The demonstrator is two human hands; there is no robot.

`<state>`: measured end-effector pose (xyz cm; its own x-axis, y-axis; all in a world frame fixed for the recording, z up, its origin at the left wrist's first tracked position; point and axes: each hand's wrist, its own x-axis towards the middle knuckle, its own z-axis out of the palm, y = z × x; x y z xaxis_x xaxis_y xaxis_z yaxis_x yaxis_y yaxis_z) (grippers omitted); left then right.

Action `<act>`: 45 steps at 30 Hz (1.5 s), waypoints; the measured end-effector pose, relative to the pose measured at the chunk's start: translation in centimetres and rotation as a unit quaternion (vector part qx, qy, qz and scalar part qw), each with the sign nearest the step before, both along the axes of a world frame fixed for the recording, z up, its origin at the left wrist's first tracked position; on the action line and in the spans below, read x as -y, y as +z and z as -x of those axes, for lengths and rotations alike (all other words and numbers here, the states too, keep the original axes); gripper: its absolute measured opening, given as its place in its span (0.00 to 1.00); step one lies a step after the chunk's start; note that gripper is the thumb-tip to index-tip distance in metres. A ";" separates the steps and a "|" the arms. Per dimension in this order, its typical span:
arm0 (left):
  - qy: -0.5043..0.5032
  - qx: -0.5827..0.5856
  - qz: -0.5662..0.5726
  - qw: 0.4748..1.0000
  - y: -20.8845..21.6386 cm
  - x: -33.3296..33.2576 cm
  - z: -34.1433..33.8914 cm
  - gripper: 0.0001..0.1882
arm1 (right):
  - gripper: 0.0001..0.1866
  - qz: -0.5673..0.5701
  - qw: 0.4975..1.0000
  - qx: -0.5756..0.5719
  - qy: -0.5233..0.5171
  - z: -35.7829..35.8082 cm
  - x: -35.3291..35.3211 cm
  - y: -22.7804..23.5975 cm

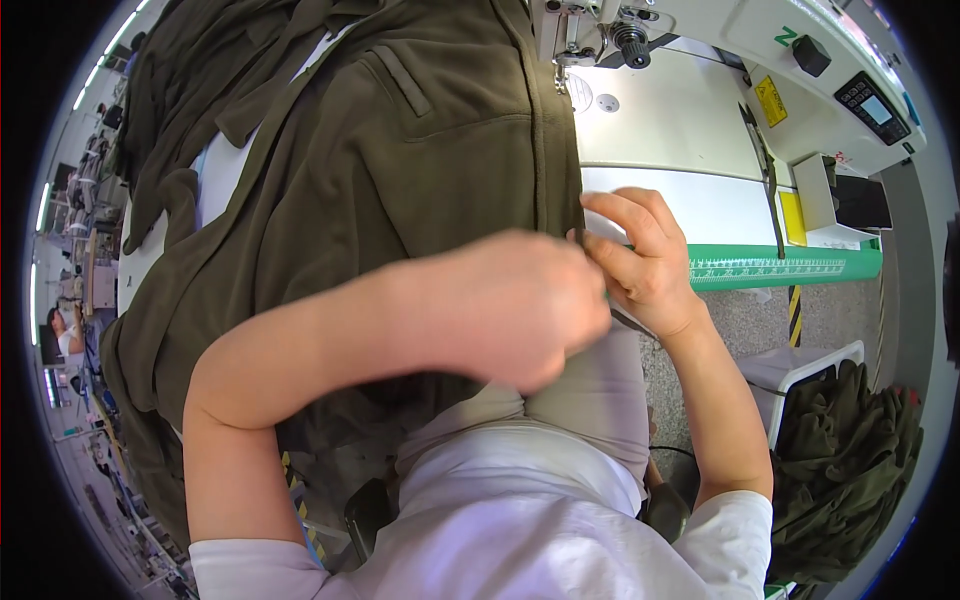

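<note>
A large dark olive fleece garment [450, 185], with a welt pocket and a long stitched edge, spreads over the table and hangs onto my lap. Its right edge runs up to the needle area of a white sewing machine [740, 60]. At the lower end of that edge my right hand [648, 262] is closed, thumb and fingers pinching the fabric border. My left hand [548, 312], blurred by motion, is curled into a fist just beside it, in front of the garment. What it holds, if anything, is hidden. A narrow dark strip [632, 324] shows below both hands.
The machine's control panel [872, 108] is at the upper right. A green measuring tape strip [780, 267] lines the table's front edge near an open white box [818, 195]. More olive fabric [850, 470] fills a bin at lower right. Further fabric [200, 80] heaps at upper left.
</note>
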<state>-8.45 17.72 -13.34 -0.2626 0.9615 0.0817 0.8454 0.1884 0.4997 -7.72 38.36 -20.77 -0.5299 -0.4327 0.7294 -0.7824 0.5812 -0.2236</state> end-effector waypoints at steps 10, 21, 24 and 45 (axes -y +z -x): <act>0.184 -0.177 -0.174 0.951 -2.5 -0.1 5.0 0.11 | 0.10 -0.023 0.999 0.017 0.020 0.1 -0.3 -0.1; 0.247 -0.200 -0.169 0.933 -7.8 1.6 9.9 0.22 | 0.11 -0.037 0.995 0.087 0.038 0.6 -0.3 0.5; 0.243 -0.201 -0.171 0.934 -7.8 1.5 10.1 0.23 | 0.11 -0.043 0.995 0.081 0.039 0.9 -0.3 0.9; 0.206 -0.248 -0.205 0.924 -8.0 1.5 13.5 0.14 | 0.10 -0.069 0.992 0.104 -0.007 3.6 0.0 1.2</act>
